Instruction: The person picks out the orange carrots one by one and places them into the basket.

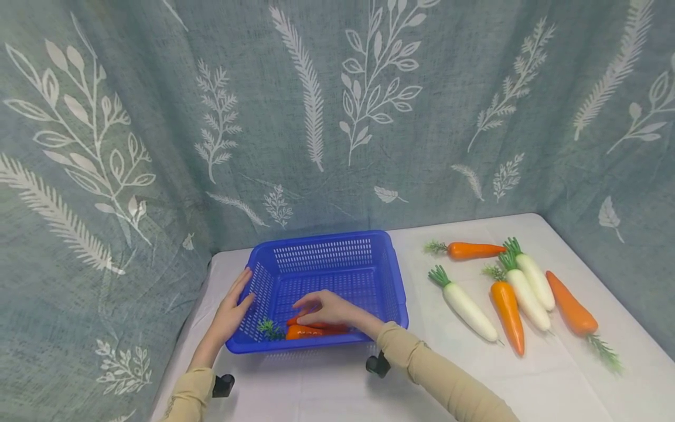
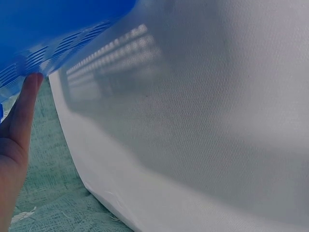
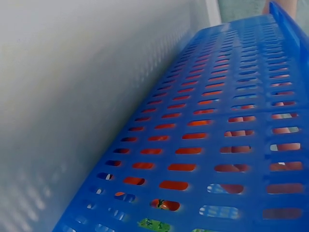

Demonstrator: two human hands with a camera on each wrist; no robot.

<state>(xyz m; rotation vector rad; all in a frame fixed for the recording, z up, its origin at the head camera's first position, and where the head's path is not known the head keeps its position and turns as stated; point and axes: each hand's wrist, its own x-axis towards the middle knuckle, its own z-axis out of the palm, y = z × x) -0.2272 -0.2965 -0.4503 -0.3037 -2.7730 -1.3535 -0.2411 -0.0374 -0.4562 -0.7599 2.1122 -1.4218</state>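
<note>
In the head view a blue perforated basket (image 1: 316, 346) stands on the white table with orange carrots (image 1: 304, 332) lying along its near side, green leaves at their left end. The right hand (image 1: 329, 308) reaches over the near rim, fingers bent down at the upper carrot; whether they pinch it is unclear. Against the basket's left side rests the left hand (image 1: 229, 308), fingers extended. The left wrist view shows that hand (image 2: 19, 125) touching the blue wall (image 2: 58, 48). Through the slots of the basket wall (image 3: 231, 106) the right wrist view shows orange pieces and parts of the hand.
Right of the basket lie a carrot (image 1: 474, 251) at the back, a white radish (image 1: 469, 310), two more radishes (image 1: 527, 299) side by side, another carrot (image 1: 508, 316) and a carrot (image 1: 572, 305) furthest right. A patterned curtain (image 1: 327, 117) hangs behind the table (image 1: 316, 392).
</note>
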